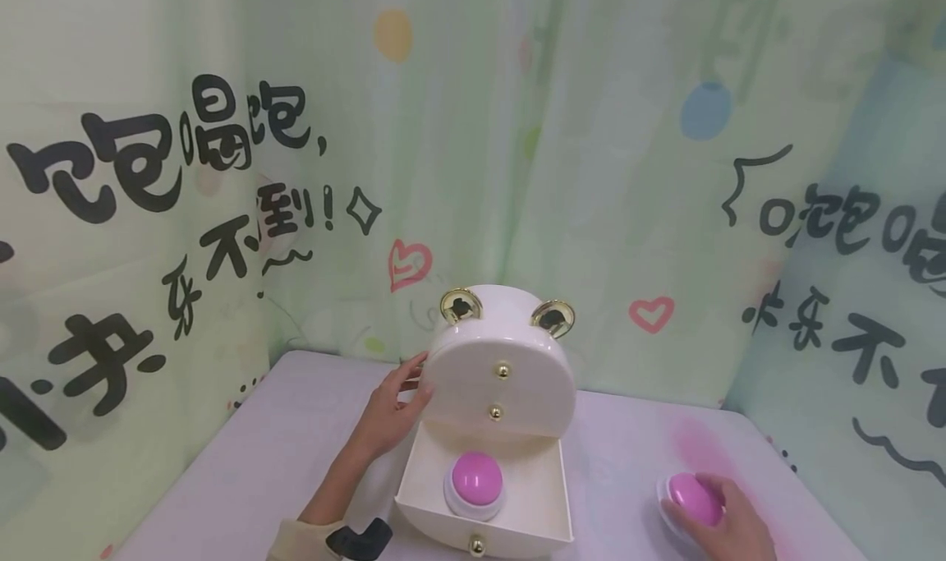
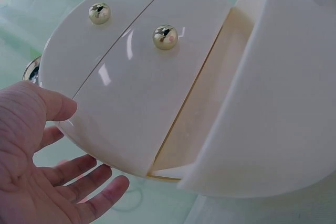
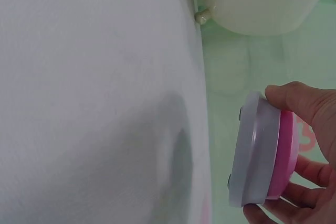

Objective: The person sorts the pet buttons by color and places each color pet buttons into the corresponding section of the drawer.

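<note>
A white rounded drawer box (image 1: 497,380) with gold knobs and two gold-rimmed ears stands on the table. Its bottom drawer (image 1: 532,495) is pulled out, and a pink dome button with a white base (image 1: 476,480) sits inside. My left hand (image 1: 392,409) lies at the box's left side, thumb at the front edge and fingers loosely spread along the curved wall, as the left wrist view shows. To the right of the box, my right hand (image 1: 727,520) grips a second pink dome button (image 3: 265,153) by its rim, thumb opposite fingers. Its base is raised off the table.
The pale table (image 1: 613,462) carries a pink blotch (image 1: 702,446) near its right side. Printed curtains (image 1: 613,175) with black characters, dots and hearts close off the back and both sides. A dark band (image 1: 360,539) circles the left wrist.
</note>
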